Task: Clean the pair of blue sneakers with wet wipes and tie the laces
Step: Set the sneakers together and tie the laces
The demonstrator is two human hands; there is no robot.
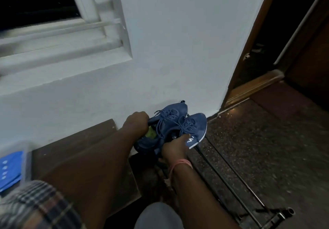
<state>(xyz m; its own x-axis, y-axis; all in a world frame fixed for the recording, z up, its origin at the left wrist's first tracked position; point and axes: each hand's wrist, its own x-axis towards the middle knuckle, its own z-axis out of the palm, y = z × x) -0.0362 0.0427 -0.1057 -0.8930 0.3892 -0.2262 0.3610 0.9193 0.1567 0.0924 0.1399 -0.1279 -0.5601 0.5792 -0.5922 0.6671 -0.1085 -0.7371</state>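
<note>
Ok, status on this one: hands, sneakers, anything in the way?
Left hand grips the left sneaker at its collar. Right hand grips the right sneaker. Laces loose. No wipe in hand, nothing blocking.

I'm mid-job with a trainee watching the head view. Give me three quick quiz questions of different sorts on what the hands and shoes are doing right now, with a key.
1. True or false: the left hand grips the left sneaker at its collar.
2. Multiple choice: the right hand holds A) a wet wipe, B) the right sneaker, C) nothing.
3. Fill in: the sneakers sit close to the white ____.

Key
1. True; its fingers curl over the opening, where a green insole shows.
2. B; its thumb presses the shoe's side by the laces.
3. wall.
</note>
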